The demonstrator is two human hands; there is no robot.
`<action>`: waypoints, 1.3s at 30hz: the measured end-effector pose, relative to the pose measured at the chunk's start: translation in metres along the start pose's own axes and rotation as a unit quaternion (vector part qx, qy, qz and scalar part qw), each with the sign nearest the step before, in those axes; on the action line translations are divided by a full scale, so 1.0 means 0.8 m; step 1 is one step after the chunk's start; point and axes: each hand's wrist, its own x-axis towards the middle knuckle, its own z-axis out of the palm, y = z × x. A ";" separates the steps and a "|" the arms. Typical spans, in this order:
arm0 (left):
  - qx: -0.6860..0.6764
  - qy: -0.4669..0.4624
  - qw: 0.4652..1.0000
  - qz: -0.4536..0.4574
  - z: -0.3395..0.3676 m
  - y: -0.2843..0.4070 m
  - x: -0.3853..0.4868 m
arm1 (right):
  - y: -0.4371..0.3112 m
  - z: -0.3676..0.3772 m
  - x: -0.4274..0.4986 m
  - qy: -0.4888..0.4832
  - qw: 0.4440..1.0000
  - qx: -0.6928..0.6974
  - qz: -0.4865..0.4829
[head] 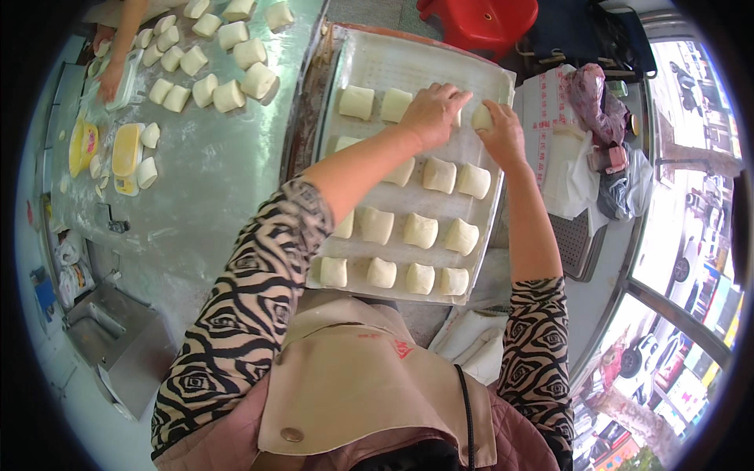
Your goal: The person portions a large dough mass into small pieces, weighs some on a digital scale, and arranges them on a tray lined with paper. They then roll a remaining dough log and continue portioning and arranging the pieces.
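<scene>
Before me lies a large tray [406,65] lined with pale perforated sheeting, bearing rows of white dough pieces. My right hand [500,132], near the tray's right edge, has its thumb and fingers closed on a dough piece [482,118] in the far row. Just left of it, my left hand [435,115] reaches over the same row, its fingers around another dough piece [456,119] that is mostly hidden beneath them; whether it grips that piece I cannot tell. To its left sit two more pieces, one of them a smooth dough block [356,103]. My left forearm covers part of the second row.
On the floured metal table [224,159] at left are many dough pieces, a yellow scale [127,159] and a yellow bowl [83,147]. Another person's hand [111,81] touches a white tray there. A red stool [486,23] stands beyond my tray; bags [595,106] and boxes lie at right.
</scene>
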 end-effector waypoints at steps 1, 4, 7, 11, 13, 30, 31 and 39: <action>0.082 -0.001 0.997 0.015 0.018 0.000 0.011 | 0.001 0.008 -0.002 -0.022 1.000 -0.011 -0.001; 0.085 0.053 0.995 0.023 0.047 -0.009 0.011 | 0.003 0.019 -0.007 -0.066 0.997 -0.026 0.008; 0.015 0.171 0.985 0.035 0.034 -0.018 -0.026 | -0.008 0.017 -0.011 0.034 0.997 -0.051 -0.051; -0.225 0.177 0.957 -0.054 -0.025 -0.023 -0.142 | -0.045 0.025 0.006 -0.005 0.992 -0.020 -0.121; -0.283 0.170 0.938 -0.110 -0.041 -0.021 -0.210 | -0.060 0.041 0.017 -0.029 0.988 -0.019 -0.150; -0.002 0.393 0.906 -0.156 -0.281 -0.226 -0.420 | -0.431 0.149 0.107 -0.008 0.966 0.087 -0.242; 0.003 0.367 0.920 -0.139 -0.288 -0.243 -0.402 | -0.462 0.171 0.120 -0.002 0.978 0.098 -0.186; 0.296 0.144 0.941 -0.081 -0.279 -0.302 -0.297 | -0.493 0.210 0.071 -0.054 0.981 0.016 -0.185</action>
